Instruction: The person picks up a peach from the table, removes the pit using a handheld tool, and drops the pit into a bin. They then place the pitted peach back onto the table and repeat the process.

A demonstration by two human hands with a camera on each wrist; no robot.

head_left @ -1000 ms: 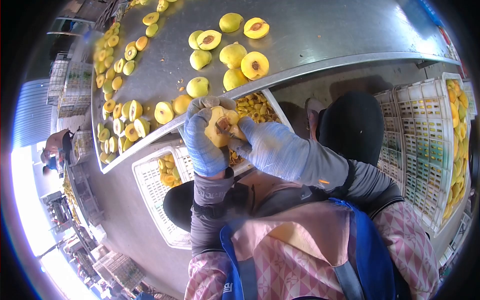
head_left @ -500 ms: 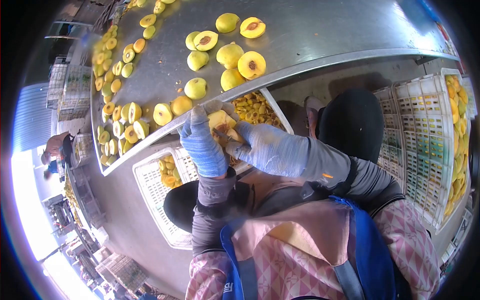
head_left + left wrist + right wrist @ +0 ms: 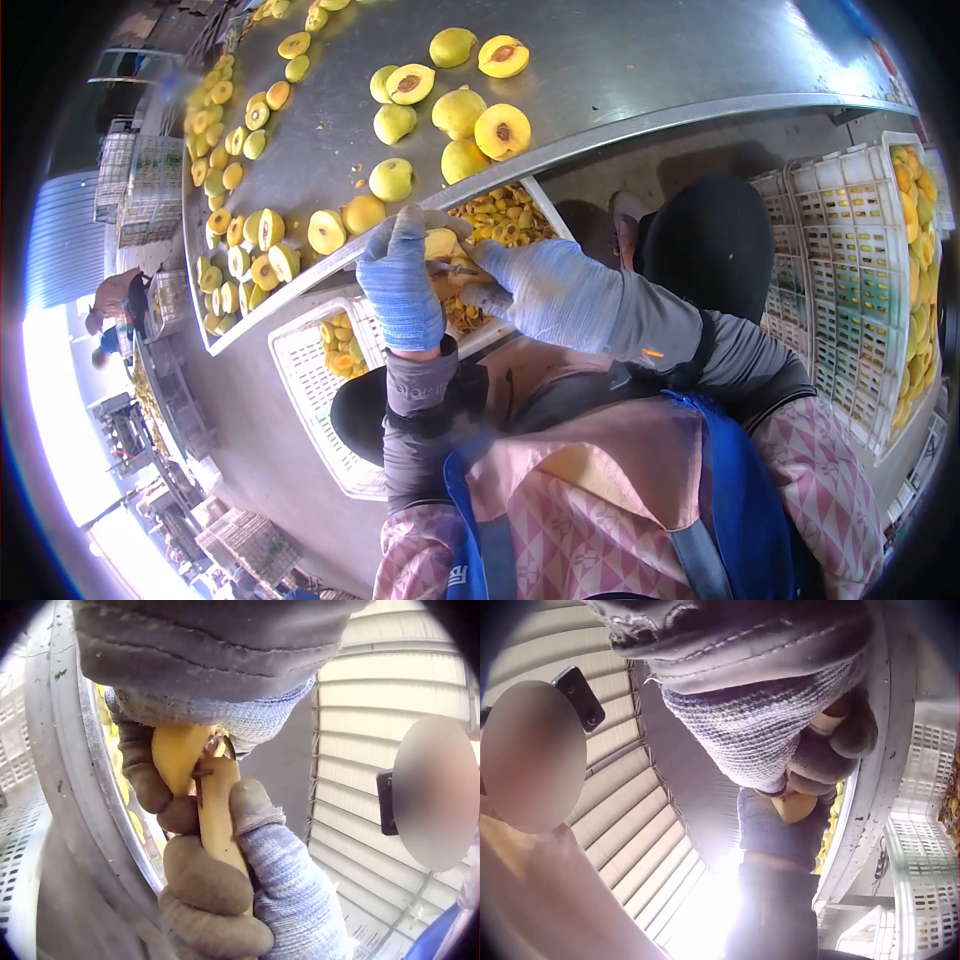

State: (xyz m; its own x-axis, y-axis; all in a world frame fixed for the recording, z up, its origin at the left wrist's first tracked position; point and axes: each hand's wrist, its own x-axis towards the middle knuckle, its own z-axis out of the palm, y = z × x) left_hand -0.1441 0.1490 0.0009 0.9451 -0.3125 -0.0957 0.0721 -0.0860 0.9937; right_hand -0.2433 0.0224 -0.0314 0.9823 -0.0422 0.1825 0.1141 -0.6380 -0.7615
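Observation:
Both hands wear blue-grey gloves with brown fingers. My left hand (image 3: 403, 290) grips a yellow fruit (image 3: 440, 243) just off the table's near edge. Curled round the wooden handle (image 3: 220, 810) of a small tool, my right hand (image 3: 553, 298) faces it from the right. In the left wrist view the handle's upper end meets the cut side of the fruit (image 3: 177, 756), beside some brown pit matter. The right wrist view shows a bit of the fruit (image 3: 795, 807) below the right hand (image 3: 821, 754); the tool's tip is mostly hidden.
Halved and whole yellow fruits (image 3: 503, 132) lie on the metal table (image 3: 640, 65). Beneath its edge is a container of yellow pieces (image 3: 510, 215). White crates stand at lower left (image 3: 310, 385) and right (image 3: 845, 290). Another person (image 3: 120, 295) is far left.
The fruit has turned in my left hand, so its cut face and brown centre show less from above. My left hand's fingers have shifted around it; my right hand has moved slightly.

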